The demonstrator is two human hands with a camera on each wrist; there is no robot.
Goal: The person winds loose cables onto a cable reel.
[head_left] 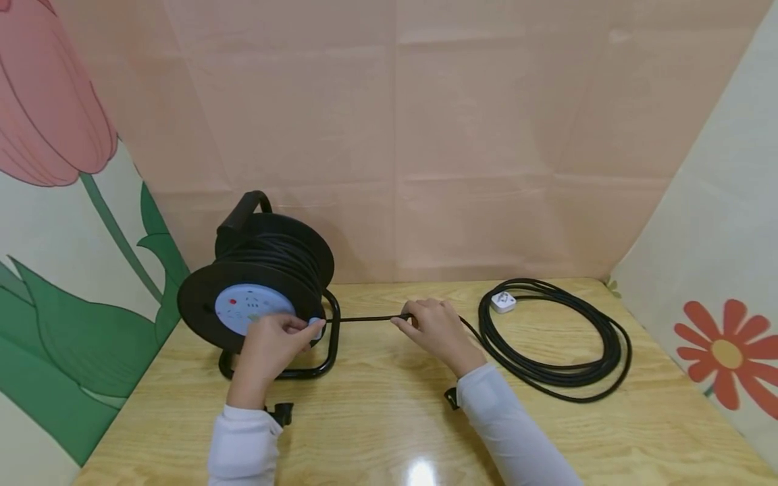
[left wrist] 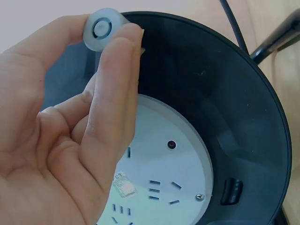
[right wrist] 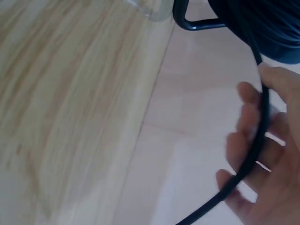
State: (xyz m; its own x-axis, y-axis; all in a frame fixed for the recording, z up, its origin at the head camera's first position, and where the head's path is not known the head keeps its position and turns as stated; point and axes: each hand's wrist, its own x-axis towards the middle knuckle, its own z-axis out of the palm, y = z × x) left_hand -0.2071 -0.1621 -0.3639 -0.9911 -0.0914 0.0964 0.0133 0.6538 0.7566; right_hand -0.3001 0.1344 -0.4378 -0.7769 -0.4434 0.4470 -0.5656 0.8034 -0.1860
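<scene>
We seem to be working the cord (head_left: 367,318) at the reel (head_left: 200,307) on the table's (head_left: 377,425) left, our left hand (head_left: 275,342) pinching its knob (left wrist: 101,29), our right hand (head_left: 439,332) curled round the cord towards the loose coil (head_left: 610,347), so the next move likely calls for steady turning and guiding.

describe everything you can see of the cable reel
The cable reel is black, plastic-looking: two round flanges with cable wound between, a pale blue socket panel with a red dot, a handle on top. Its tubular frame stands on the table's left; the left hand pinches its pale knob, and cable runs out to the right hand.
</scene>
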